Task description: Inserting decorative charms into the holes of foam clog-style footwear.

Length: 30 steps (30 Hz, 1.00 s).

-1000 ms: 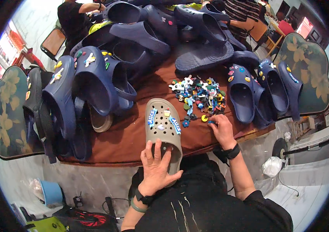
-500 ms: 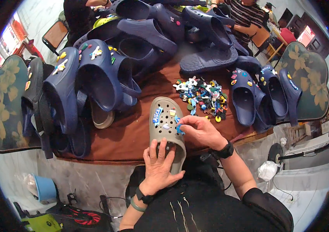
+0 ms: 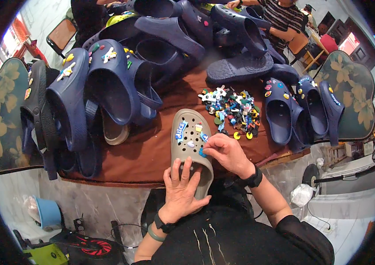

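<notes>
A grey-beige clog (image 3: 183, 150) with round holes lies toe-away at the table's front edge. On its upper sit a blue lettered charm (image 3: 180, 131), a small cupcake-like charm (image 3: 199, 127) and a pale heart-shaped charm (image 3: 190, 144). My left hand (image 3: 183, 190) holds the clog at its opening, fingers over the rim and thumb by the heel side. At the clog's right side, my right hand (image 3: 226, 152) pinches a small blue charm (image 3: 202, 152) against the upper. The fingertips partly hide another blue charm (image 3: 204, 137) just above it.
A pile of mixed shoe charms (image 3: 231, 110) lies beyond my right hand. Decorated navy clogs stand at left (image 3: 112, 92) and right (image 3: 278, 115), with more heaped (image 3: 165, 35) at the back. Two people sit at the far side. A blue bucket (image 3: 48, 212) is on the floor.
The blue charm in my right fingers has come slightly left and down, close against the clog's upper. My left hand stays on the clog.
</notes>
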Each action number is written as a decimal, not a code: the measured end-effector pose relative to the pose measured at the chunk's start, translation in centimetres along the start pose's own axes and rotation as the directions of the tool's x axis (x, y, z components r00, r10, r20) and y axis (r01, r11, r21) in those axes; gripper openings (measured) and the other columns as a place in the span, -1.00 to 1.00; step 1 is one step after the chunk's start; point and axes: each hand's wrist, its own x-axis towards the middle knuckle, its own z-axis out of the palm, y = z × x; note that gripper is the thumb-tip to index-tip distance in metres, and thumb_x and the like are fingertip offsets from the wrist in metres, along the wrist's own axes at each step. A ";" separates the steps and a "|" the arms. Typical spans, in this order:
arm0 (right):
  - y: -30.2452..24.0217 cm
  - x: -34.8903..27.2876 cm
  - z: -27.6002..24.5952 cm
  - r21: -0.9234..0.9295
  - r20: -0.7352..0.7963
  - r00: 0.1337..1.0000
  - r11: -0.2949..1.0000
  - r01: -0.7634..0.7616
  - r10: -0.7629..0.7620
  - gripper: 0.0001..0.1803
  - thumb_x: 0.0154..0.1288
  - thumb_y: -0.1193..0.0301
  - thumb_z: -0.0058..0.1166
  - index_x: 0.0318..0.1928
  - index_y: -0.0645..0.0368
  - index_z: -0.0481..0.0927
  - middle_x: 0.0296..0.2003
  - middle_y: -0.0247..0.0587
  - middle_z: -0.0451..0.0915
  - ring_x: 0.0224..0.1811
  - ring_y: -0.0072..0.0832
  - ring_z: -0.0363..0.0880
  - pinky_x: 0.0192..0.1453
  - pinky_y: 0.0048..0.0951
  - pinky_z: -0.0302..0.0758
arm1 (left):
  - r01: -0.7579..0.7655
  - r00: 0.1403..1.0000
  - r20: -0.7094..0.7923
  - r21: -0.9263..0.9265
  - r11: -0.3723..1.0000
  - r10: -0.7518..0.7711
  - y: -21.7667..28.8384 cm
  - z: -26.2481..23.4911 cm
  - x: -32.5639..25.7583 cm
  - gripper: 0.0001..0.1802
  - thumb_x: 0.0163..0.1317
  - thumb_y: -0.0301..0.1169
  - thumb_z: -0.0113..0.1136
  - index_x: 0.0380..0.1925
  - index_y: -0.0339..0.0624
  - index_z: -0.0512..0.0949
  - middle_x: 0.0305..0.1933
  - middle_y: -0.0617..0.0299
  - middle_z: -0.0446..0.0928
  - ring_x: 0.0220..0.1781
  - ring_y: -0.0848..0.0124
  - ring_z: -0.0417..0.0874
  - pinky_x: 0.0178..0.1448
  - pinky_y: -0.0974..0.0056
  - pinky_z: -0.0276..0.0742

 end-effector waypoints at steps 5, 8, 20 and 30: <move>-0.9 -1.2 -0.4 -0.293 -0.035 0.957 0.918 0.266 -0.288 -0.83 0.15 0.56 0.24 -0.21 0.19 0.66 -0.20 -0.22 0.61 -0.11 -0.26 0.54 -0.05 -0.34 0.49 | -0.002 1.000 0.008 -0.024 1.000 0.002 0.0 0.1 0.0 -0.14 -0.25 0.09 0.50 0.08 -0.12 0.53 0.54 -0.16 -0.09 0.54 -0.22 -0.18 0.35 -0.28 0.00; -1.3 -1.2 -0.9 -0.416 0.096 0.932 0.836 0.357 -0.350 -0.76 0.10 0.55 0.21 -0.16 0.15 0.66 -0.17 -0.27 0.60 -0.05 -0.28 0.52 -0.02 -0.27 0.43 | 0.022 1.000 0.014 -0.036 0.999 -0.022 0.0 0.2 0.0 -0.15 -0.26 0.07 0.51 0.07 -0.12 0.54 0.54 -0.15 -0.09 0.54 -0.25 -0.19 0.35 -0.29 -0.01; -3.8 0.1 3.9 -0.698 0.533 0.832 0.474 0.536 -0.156 -0.81 -0.01 0.36 0.11 -0.39 0.17 0.68 -0.25 -0.20 0.53 0.03 -0.25 0.43 0.09 -0.22 0.35 | 0.019 0.997 0.080 -0.064 0.998 -0.013 0.1 -0.1 0.4 -0.25 -0.20 0.06 0.42 -0.01 -0.15 0.58 0.46 -0.04 0.16 0.57 0.19 0.00 0.37 -0.24 -0.04; -2.9 -1.1 -0.3 -0.598 0.102 0.941 0.736 0.318 -0.323 -0.72 0.05 0.48 0.15 -0.15 0.18 0.61 -0.11 -0.13 0.54 0.02 -0.20 0.46 0.08 -0.18 0.36 | -0.003 0.998 -0.059 -0.029 1.000 0.002 -0.2 0.3 0.0 -0.26 -0.13 -0.01 0.47 0.02 -0.20 0.52 0.54 0.03 0.06 0.55 -0.23 -0.15 0.36 -0.26 0.02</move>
